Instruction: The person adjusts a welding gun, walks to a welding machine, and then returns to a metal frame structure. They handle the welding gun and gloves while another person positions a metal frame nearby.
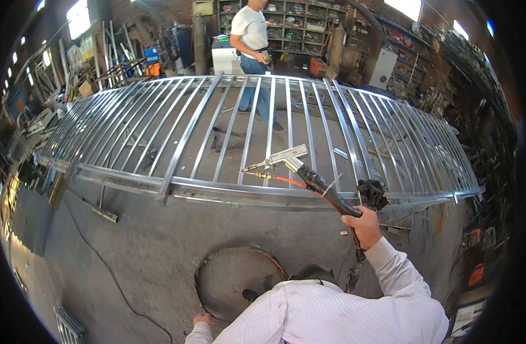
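My right hand (364, 226) is closed round the lower black-wrapped handle of a welding torch (316, 182). The torch slants up to the left, with a silver metal head and a copper-coloured tip; an orange hose with a brass fitting runs below the head. Behind it lies a wide silver metal railing frame (177, 182) with many parallel bars, and the torch tip appears over its near rail. My left hand (203, 319) is low beside a dark hose loop (197, 281) above the floor. Its fingers are too small and foreshortened to show whether they hold the hose.
A person (251, 34) in a white shirt stands beyond the frame. A black bundle (372, 194) is at its near edge. A thin cable (111, 275) crosses the grey floor on the left, near stacked metal profiles (69, 324). Shelves (294, 28) line the back wall.
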`<control>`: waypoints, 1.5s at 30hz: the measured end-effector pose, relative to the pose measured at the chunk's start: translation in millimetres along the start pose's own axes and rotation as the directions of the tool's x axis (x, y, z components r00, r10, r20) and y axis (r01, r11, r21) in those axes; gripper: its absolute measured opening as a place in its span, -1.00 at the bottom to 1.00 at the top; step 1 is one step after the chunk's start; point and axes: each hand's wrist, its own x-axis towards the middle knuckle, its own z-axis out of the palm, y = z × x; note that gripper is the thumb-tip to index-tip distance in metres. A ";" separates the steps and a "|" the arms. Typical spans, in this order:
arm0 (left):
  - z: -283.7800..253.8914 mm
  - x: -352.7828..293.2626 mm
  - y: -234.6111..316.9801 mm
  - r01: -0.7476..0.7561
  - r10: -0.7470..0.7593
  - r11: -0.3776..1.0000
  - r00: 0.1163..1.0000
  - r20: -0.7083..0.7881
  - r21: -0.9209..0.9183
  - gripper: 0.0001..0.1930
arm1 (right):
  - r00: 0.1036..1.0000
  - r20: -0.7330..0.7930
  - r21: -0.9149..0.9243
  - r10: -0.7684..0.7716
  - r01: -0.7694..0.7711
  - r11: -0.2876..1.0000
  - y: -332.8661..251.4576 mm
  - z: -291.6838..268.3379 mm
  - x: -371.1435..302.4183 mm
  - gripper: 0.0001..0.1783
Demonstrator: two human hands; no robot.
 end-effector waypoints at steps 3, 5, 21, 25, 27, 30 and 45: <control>38.9 -8.4 42.1 -0.206 0.188 0.939 0.978 0.090 0.276 -0.56 | 0.994 -0.026 0.011 0.111 -0.110 0.994 3.0 -27.2 1.1 -0.72; 56.3 -16.0 64.0 -0.255 0.226 0.879 0.967 0.119 0.403 -0.48 | 0.997 -0.014 0.038 0.080 -0.079 0.996 6.3 -45.5 7.6 -0.69; 90.3 -131.0 366.4 -0.647 0.650 0.721 0.756 0.080 0.248 -0.49 | 0.973 -0.151 0.115 0.175 -0.158 0.981 35.6 -212.5 51.6 -0.63; 104.6 -170.1 438.1 -0.775 0.763 0.631 0.626 0.160 0.026 -0.54 | 0.931 -0.321 0.094 0.174 -0.151 0.984 30.0 -215.1 16.5 -0.63; 112.7 -183.5 464.6 -0.900 0.883 0.430 0.435 0.176 0.070 -0.63 | 0.898 -0.394 0.154 0.198 -0.148 0.977 23.6 -215.1 -5.3 -0.63; 132.7 -210.5 505.3 -0.991 0.978 0.132 0.125 0.165 -0.034 -0.73 | 0.840 -0.510 0.125 0.187 -0.143 0.982 15.6 -224.1 -37.5 -0.63; 214.5 -390.5 653.5 -0.968 0.965 -0.240 -0.246 0.093 -0.068 -0.76 | 0.753 -0.647 0.076 0.124 -0.099 0.992 87.0 -397.5 -10.7 -0.68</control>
